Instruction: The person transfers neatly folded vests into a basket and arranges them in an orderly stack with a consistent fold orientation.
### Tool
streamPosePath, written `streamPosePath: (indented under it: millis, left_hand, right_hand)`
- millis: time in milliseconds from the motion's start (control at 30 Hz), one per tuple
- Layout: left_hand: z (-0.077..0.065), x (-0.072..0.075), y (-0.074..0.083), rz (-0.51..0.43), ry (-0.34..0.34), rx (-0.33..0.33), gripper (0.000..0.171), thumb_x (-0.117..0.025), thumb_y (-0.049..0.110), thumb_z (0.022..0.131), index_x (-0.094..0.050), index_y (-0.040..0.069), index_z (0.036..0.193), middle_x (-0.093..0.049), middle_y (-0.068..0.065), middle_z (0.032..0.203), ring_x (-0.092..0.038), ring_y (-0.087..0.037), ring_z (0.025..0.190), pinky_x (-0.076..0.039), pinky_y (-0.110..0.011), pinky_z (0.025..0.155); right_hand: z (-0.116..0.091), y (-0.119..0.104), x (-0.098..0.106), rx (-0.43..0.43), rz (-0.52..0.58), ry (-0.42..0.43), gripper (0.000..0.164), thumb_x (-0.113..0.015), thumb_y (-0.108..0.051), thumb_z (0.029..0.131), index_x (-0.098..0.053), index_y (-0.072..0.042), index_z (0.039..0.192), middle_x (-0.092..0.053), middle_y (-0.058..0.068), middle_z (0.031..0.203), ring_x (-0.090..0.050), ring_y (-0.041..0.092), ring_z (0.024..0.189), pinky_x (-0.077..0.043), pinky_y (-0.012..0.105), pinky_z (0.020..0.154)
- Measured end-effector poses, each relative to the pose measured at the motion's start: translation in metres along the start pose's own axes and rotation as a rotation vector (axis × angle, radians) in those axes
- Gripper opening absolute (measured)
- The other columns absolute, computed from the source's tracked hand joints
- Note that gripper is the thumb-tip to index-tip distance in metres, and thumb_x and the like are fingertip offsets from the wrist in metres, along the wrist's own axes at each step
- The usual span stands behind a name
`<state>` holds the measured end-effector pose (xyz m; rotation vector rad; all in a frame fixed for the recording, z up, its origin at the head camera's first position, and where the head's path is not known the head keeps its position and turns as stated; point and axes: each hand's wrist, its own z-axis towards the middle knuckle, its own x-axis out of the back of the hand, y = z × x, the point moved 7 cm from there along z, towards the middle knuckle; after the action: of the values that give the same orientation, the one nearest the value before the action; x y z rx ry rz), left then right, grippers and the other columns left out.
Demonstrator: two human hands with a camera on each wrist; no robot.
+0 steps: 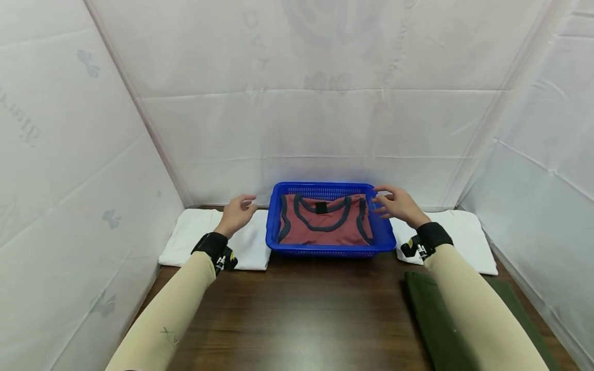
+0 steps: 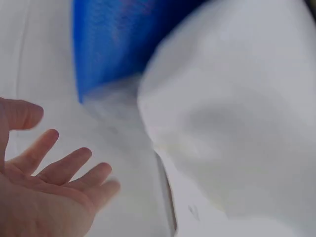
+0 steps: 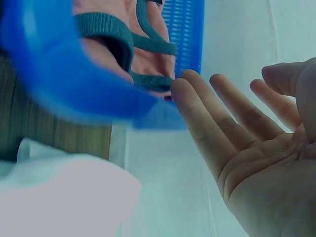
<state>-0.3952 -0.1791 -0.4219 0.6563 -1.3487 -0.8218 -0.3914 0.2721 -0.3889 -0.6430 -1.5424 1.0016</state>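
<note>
White sheeting (image 1: 334, 123) with faint printed marks walls in a dark brown wooden table (image 1: 287, 314), whose surface catches a soft glare near the front. Toward the back sits a blue plastic basket (image 1: 325, 249) with slotted sides, and inside it lies a folded reddish shirt (image 1: 336, 237), its neckline and armholes trimmed in dark grey-blue, a black patch (image 1: 321, 207) at the collar. Folded white cloth lies on either side, one piece (image 1: 250, 250) to the left and another (image 1: 464, 239) to the right, with a dark green cloth (image 1: 431, 304) nearer the front, partly under the right forearm. The left hand (image 1: 237, 214) hangs above the left white cloth, apart from the basket, its fingers loosely spread and holding nothing. The right hand (image 1: 400, 205) is at the basket's right end, empty too, fingers extended and parted; whether its fingertips touch the rim cannot be told. Both arms wear cream sleeves (image 1: 167, 304) and black wrist straps (image 1: 434, 235).
</note>
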Motion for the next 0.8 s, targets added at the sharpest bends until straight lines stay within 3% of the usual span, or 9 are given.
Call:
streamPosePath:
  millis: [267,367,567,800]
  left_hand:
    - [-0.017,0.007,-0.037,0.217,-0.059,-0.02,0.055,-0.056,0.032,0.105,-0.049,-0.001,0.148,-0.048,-0.026,0.152,-0.042,-0.047,0.141,-0.037,-0.06,0.113]
    - [-0.026,0.003,-0.05,0.297,-0.103,0.029,0.063,-0.057,0.039,0.104,-0.044,0.001,0.152,-0.041,-0.027,0.156,-0.038,-0.05,0.142,-0.034,-0.064,0.113]
    - [-0.036,-0.006,-0.067,0.448,-0.224,0.156,0.083,-0.054,0.06,0.099,-0.031,0.009,0.16,-0.014,-0.034,0.164,-0.012,-0.064,0.146,-0.011,-0.086,0.106]
    - [-0.04,-0.013,-0.087,0.526,-0.315,0.247,0.093,-0.052,0.07,0.095,-0.026,0.011,0.162,-0.005,-0.035,0.165,-0.001,-0.067,0.145,-0.004,-0.091,0.101]
  right_hand:
    - [-0.036,0.013,0.022,0.034,-0.01,0.067,0.047,-0.044,-0.022,0.112,-0.04,-0.001,0.154,-0.06,0.036,0.131,-0.07,0.046,0.106,-0.061,0.049,0.083]
    - [-0.048,0.023,0.028,0.028,-0.038,0.08,0.047,-0.045,-0.024,0.112,-0.041,-0.001,0.153,-0.061,0.035,0.13,-0.07,0.046,0.105,-0.062,0.045,0.081]
    - [-0.073,0.042,0.042,0.026,-0.089,0.103,0.048,-0.045,-0.023,0.112,-0.041,0.001,0.153,-0.06,0.038,0.13,-0.069,0.048,0.104,-0.063,0.043,0.079]
    - [-0.098,0.062,0.05,0.003,-0.12,0.099,0.046,-0.045,-0.019,0.112,-0.041,0.006,0.15,-0.06,0.04,0.128,-0.071,0.047,0.1,-0.063,0.04,0.075]
